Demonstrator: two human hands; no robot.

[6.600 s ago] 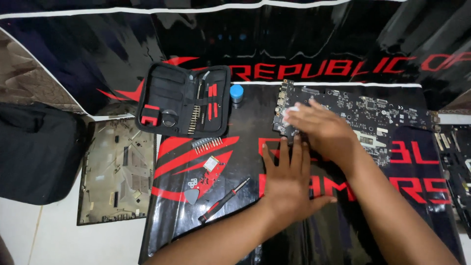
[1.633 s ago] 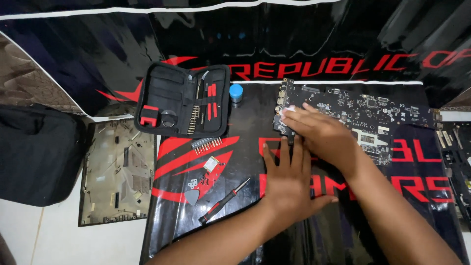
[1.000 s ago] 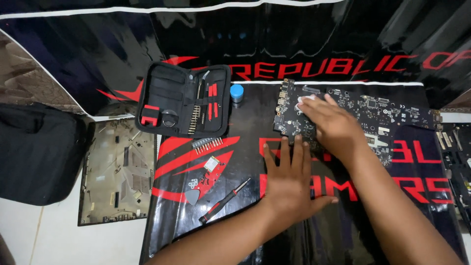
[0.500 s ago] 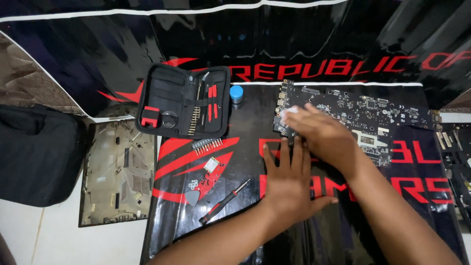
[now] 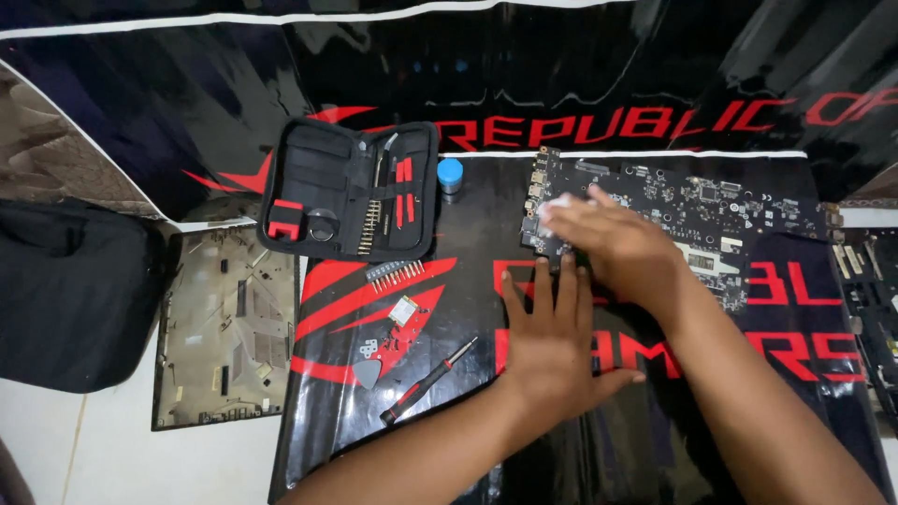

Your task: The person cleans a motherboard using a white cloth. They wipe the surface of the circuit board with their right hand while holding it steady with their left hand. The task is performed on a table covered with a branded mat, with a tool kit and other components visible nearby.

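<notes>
Right hand (image 5: 617, 248): palm down on the left end of the board (image 5: 692, 210), fingers pointing to 10 o'clock; fingertips press a small white wad (image 5: 559, 203) against the board; whether the fingers pinch the wad cannot be told.
Left hand (image 5: 552, 346): open and flat on the mat (image 5: 374, 309), fingers spread toward 12 o'clock, holding nothing; its fingertips lie just below the board's left edge, at 7 o'clock from the right hand.
Board: dark circuit board lying flat across the mat's upper right, at 1 o'clock from the left hand.
Mat: black and red, covering the desk under both hands.
Tool case (image 5: 348, 190): open, black with red parts, at 10 o'clock from the left hand.
Blue-capped bottle (image 5: 451, 177): upright, just right of the case.
Screwdriver (image 5: 427, 381): black and red, lying slantwise on the mat, at 9 o'clock from the left hand.
Bits (image 5: 395, 273): short row just below the case.
Small module (image 5: 404, 310): between the bits and the screwdriver.
Pick (image 5: 368, 373): grey, just left of the screwdriver.
Cover panel (image 5: 224, 327): grey, flat, left of the mat.
Black bag (image 5: 75, 290): at far left, beside the panel.
</notes>
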